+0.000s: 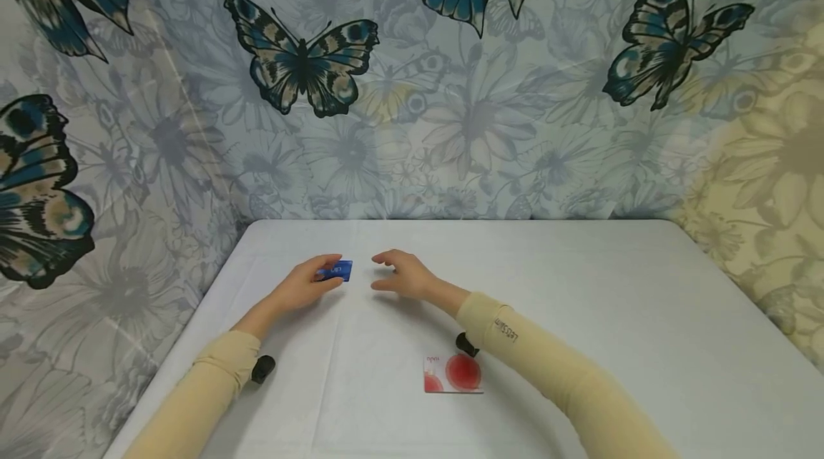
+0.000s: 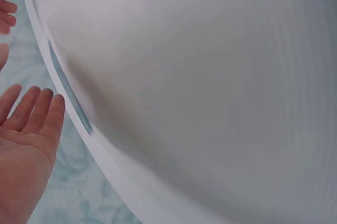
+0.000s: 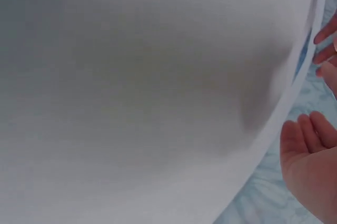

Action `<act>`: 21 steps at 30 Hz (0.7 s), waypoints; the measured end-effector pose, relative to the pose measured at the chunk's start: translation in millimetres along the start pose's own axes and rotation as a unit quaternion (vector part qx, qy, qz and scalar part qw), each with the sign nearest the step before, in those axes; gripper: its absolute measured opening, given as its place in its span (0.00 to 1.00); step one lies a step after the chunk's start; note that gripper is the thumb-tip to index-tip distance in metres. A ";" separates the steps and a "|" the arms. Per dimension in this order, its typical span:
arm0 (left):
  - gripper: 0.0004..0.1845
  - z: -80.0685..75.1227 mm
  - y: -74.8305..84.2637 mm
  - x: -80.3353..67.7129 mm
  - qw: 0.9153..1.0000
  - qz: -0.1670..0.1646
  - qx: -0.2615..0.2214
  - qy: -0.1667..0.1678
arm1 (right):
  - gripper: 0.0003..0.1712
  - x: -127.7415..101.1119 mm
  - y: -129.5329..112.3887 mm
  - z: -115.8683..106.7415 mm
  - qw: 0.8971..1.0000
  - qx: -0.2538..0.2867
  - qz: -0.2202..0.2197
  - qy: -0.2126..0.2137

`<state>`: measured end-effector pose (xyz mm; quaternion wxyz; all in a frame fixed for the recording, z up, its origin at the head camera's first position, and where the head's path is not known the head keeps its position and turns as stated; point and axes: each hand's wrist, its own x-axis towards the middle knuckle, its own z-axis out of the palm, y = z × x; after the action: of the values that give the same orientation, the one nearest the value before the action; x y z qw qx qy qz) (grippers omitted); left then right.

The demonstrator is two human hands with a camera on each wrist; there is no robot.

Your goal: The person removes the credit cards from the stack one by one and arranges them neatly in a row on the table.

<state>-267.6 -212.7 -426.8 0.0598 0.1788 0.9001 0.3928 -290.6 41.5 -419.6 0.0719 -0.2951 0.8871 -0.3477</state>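
Note:
A blue card (image 1: 337,271) is raised on edge off the white table (image 1: 579,287), left of centre. My left hand (image 1: 307,283) holds it, thumb over its top edge and fingers under it. In the left wrist view the card (image 2: 67,88) shows as a thin blue strip beside my straight fingers (image 2: 37,109). My right hand (image 1: 400,274) hovers just right of the card with fingers relaxed, holding nothing; its palm (image 3: 309,167) fills the lower right of the right wrist view. A white card with a red circle (image 1: 453,374) lies flat nearer me, under my right forearm.
The table stands against a butterfly and flower patterned backdrop (image 1: 412,87) that wraps its back and both sides. Small black wrist cameras (image 1: 262,369) sit under my sleeves. Bare tabletop spreads to the right of my right arm.

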 end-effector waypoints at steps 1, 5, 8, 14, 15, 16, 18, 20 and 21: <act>0.30 3.2 3.2 0.2 1.000 -0.003 -0.012 0.000 | 0.30 -5.4 2.5 -2.1 1.000 0.018 0.001 0.005; 0.29 17.5 14.6 1.5 0.998 -0.020 -0.055 0.008 | 0.30 -26.5 12.8 -8.1 0.998 0.062 -0.001 0.021; 0.28 28.3 22.9 1.3 0.997 -0.020 -0.075 0.011 | 0.31 -41.9 19.1 -11.9 0.996 0.089 0.004 0.025; 0.28 48.4 40.3 -2.7 0.993 0.000 -0.120 0.004 | 0.32 -71.0 29.9 -19.4 0.992 0.122 0.011 0.027; 0.27 51.4 43.3 -3.7 0.992 0.006 -0.124 0.003 | 0.32 -75.9 31.1 -20.6 0.992 0.126 0.013 0.028; 0.27 54.6 46.6 -4.5 0.992 0.008 -0.127 0.000 | 0.32 -81.0 31.8 -21.7 0.991 0.131 0.015 0.028; 0.27 61.0 52.1 -6.1 0.991 0.012 -0.130 -0.001 | 0.32 -91.2 33.1 -23.6 0.989 0.143 0.020 0.027; 0.26 66.7 58.4 -8.4 0.990 0.015 -0.139 -0.001 | 0.32 -100.8 34.8 -24.6 0.988 0.152 0.024 0.026; 0.26 69.8 60.5 -9.3 0.990 0.021 -0.142 0.000 | 0.32 -105.7 35.5 -24.9 0.987 0.158 0.024 0.027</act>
<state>-225.0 -130.3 -430.8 0.0765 0.1871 0.8315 0.5174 -229.5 137.2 -432.6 0.1022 -0.2495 0.8296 -0.4889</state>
